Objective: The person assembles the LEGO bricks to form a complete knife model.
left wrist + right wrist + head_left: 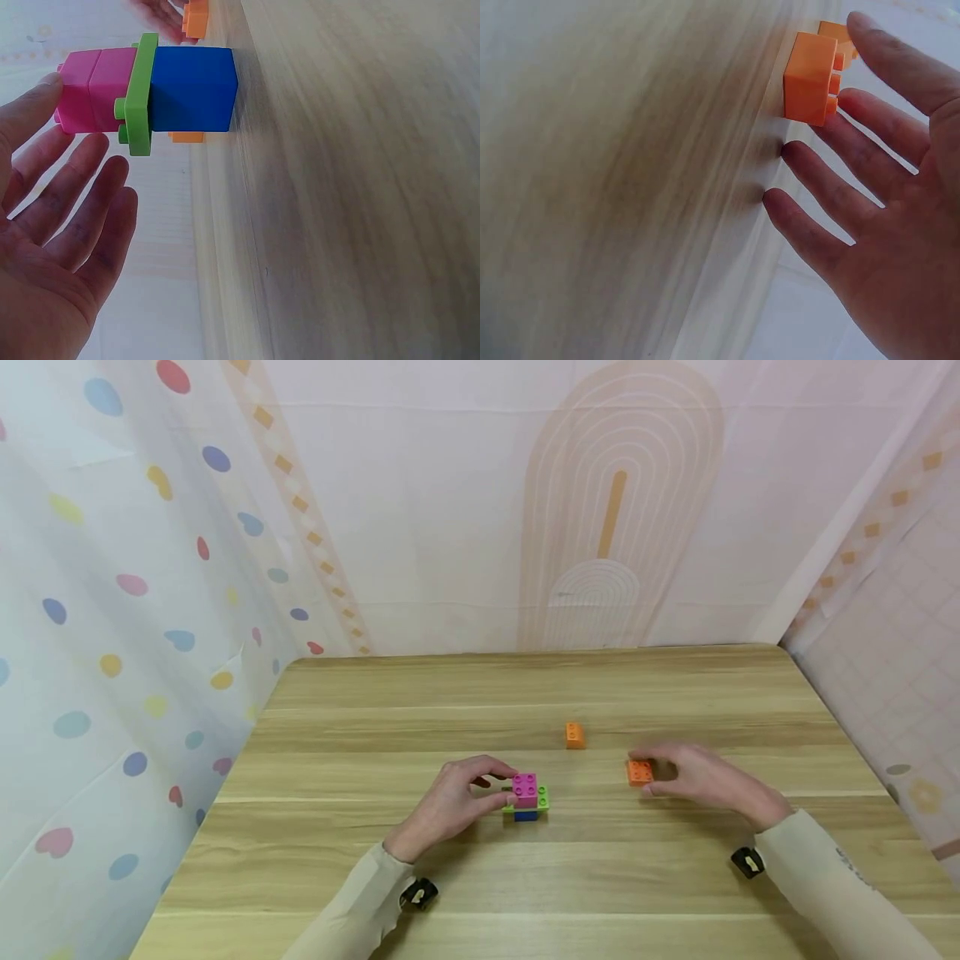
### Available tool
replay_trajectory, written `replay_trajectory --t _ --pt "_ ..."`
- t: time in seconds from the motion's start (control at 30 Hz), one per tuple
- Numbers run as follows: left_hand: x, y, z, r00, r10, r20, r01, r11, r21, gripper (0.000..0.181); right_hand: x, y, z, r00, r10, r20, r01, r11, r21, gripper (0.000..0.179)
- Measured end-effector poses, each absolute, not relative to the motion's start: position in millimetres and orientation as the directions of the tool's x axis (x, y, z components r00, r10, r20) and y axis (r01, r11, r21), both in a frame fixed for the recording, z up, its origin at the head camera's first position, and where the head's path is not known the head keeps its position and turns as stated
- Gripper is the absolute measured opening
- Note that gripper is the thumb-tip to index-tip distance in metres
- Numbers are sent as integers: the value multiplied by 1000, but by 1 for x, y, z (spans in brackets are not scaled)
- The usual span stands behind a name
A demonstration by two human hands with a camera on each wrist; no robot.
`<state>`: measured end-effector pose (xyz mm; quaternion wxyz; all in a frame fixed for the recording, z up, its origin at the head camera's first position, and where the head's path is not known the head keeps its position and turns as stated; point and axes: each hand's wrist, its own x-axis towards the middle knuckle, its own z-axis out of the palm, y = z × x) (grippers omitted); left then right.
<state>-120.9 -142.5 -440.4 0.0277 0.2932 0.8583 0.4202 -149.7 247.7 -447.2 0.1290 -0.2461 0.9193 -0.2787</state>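
My left hand (461,795) is at the pink toy brick part (525,802) of a small stack, pinching it between thumb and forefinger, with the other fingers spread in the left wrist view. Under the pink part lies a wider lime green plate (139,94), and a blue brick (193,90) forms the base on the table. My right hand (693,774) is around an orange studded brick (639,773), thumb on the near side and fingers behind. In the right wrist view the fingers reach out loosely beside that orange brick (808,79), and the thumb looks apart from it.
Another orange brick (574,736), with a sloped side, sits farther back between the two hands. Everything stands on a wood-grain table (420,718). Patterned curtains (435,527) hang behind its far edge and along both sides. Each wrist carries a small black device (418,893).
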Motion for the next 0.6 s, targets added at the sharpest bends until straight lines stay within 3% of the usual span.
replay_trajectory --t 0.33,0.6 --pt "-121 -143 -441 -830 525 191 472 476 742 25 -149 246 -450 -853 -518 -65 -412 744 -527 41" --pt "-120 -142 -442 -836 518 182 456 472 755 25 -146 242 -447 -853 -522 -6 -444 731 -518 36"
